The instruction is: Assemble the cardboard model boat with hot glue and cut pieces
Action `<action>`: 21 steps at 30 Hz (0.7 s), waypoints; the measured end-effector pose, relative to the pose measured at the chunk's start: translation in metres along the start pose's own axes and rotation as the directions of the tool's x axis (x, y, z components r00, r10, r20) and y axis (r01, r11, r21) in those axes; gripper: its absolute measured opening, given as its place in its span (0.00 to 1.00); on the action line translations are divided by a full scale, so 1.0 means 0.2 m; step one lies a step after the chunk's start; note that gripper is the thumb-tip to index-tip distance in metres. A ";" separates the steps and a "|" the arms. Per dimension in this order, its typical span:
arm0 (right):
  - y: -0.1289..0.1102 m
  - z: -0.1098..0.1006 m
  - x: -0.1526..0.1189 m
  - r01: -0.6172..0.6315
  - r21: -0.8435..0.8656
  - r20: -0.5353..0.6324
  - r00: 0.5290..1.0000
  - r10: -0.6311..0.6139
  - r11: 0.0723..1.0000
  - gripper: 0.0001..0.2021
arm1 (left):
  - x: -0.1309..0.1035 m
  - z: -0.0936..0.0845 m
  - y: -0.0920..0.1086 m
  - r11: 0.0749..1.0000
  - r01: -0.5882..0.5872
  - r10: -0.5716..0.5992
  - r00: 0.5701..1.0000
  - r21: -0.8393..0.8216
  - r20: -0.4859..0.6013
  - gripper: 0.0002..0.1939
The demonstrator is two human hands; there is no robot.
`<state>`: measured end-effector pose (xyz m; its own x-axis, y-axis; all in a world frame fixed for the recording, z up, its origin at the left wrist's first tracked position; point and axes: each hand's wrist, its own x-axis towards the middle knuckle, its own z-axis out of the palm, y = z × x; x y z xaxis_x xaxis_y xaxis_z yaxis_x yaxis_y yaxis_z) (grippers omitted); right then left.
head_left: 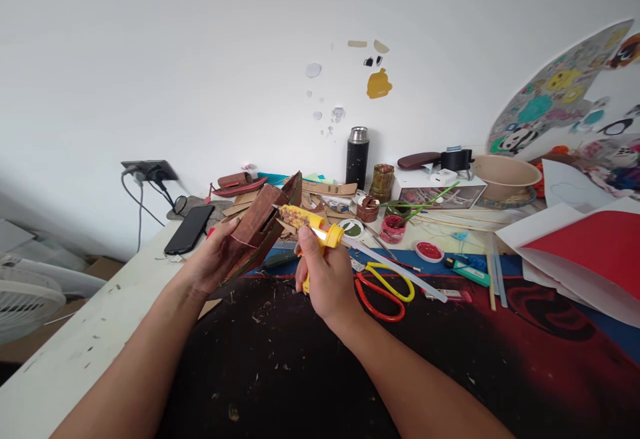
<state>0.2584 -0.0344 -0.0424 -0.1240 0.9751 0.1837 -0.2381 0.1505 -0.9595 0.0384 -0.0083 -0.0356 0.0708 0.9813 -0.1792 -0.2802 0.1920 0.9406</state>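
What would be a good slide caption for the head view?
Left hand holds a reddish-brown model boat while the right hand points a yellow plastic glue gun at it.

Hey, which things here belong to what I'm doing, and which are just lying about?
In use: brown model boat (left hand), yellow glue gun (right hand), glue stick in the gun.
Apparently just lying about: phone, black thermos, beige bowl.

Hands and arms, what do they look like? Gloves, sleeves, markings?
Left hand and right hand: ungloved. Both forearms bare, no sleeves in frame. No watch, bracelet, cable or marking visible on either wrist. Some left fingers hidden, so rings there uncertain.
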 end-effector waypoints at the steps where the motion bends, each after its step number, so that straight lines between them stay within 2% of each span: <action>1: 0.00 0.00 0.00 -0.003 0.001 0.002 1.000 0.003 1.000 0.31 | 0.00 0.00 0.00 1.000 0.003 -0.003 1.000 -0.002 -0.005 0.33; 15: -0.01 0.00 0.00 0.003 -0.018 -0.010 1.000 -0.003 1.000 0.31 | 0.00 0.00 0.00 1.000 -0.005 0.005 1.000 -0.001 0.002 0.31; 21: 0.00 0.00 0.00 0.014 0.010 -0.006 1.000 -0.014 1.000 0.30 | -0.01 0.03 0.01 1.000 -0.010 0.010 1.000 -0.010 0.003 0.31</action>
<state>0.2582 -0.0352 -0.0430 -0.1149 0.9739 0.1957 -0.2492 0.1625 -0.9547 0.0438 -0.0100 -0.0314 0.0712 0.9830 -0.1691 -0.2901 0.1826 0.9394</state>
